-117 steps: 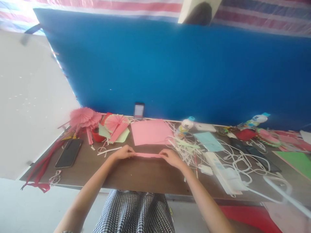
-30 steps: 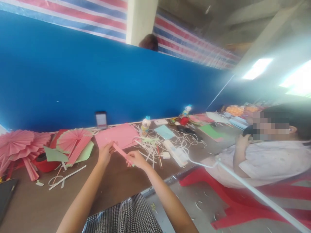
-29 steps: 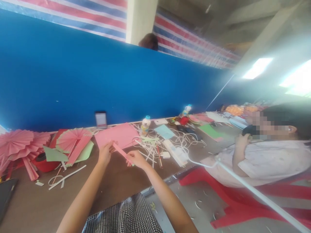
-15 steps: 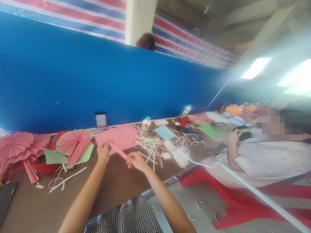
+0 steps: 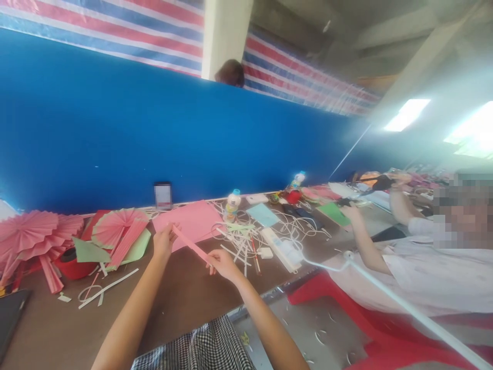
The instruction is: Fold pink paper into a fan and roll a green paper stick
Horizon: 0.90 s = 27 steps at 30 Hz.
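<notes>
Between my two hands a narrow folded strip of pink paper (image 5: 191, 245) is stretched on a slant. My left hand (image 5: 165, 240) pinches its upper left end, and my right hand (image 5: 222, 264) grips the lower right end. Behind the strip, a pink paper sheet (image 5: 200, 218) lies flat on the brown table (image 5: 181, 303). To the left sit pleated pink paper fans (image 5: 33, 234) and a pink and green fan (image 5: 119, 228) on green paper. A red tape roll or bowl (image 5: 73, 267) is partly hidden by them.
White paper scraps (image 5: 239, 239), a bottle (image 5: 232, 204), a power strip (image 5: 281, 249) and cables lie on the right. A phone (image 5: 163, 196) leans on the blue partition (image 5: 154, 123). At the far right a co-worker (image 5: 416, 267) sits on a red chair (image 5: 331, 303).
My hands keep hold of the strip, almost unmoved. The co-worker has leaned to the right and stretched both arms out over the table. The view has shifted slightly.
</notes>
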Each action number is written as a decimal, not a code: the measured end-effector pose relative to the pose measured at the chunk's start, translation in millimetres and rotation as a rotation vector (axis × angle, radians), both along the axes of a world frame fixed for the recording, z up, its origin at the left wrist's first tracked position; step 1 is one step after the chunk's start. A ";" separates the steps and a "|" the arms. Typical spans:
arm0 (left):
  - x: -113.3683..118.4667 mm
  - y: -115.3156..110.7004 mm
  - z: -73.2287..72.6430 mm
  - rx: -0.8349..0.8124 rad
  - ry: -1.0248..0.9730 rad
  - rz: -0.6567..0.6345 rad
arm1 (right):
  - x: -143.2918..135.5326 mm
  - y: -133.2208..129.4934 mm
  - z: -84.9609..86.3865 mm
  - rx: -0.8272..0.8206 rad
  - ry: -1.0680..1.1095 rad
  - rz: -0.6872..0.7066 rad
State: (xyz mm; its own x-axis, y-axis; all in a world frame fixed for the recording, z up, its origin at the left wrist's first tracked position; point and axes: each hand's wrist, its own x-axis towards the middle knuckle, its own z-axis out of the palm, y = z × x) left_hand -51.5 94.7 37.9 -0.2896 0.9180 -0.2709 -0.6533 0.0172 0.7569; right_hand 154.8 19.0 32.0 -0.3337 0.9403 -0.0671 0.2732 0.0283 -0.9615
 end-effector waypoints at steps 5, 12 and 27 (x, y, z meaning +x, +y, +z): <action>-4.1 -0.1 3.8 -0.002 -0.026 0.017 | -0.5 0.7 -3.6 0.021 -0.012 -0.012; -11.9 -3.9 10.8 0.038 0.079 -0.004 | 0.3 2.7 -2.2 0.093 -0.067 -0.024; 11.1 -17.1 3.6 0.052 0.059 -0.246 | 6.0 5.1 4.7 0.123 -0.050 -0.035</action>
State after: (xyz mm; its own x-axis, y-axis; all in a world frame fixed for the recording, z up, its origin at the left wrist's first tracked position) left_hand -40.4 77.6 41.5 -0.0699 0.9750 -0.2111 -0.5886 0.1305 0.7978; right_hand 160.8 24.2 36.7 -0.2992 0.9536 0.0342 0.3233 0.1350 -0.9366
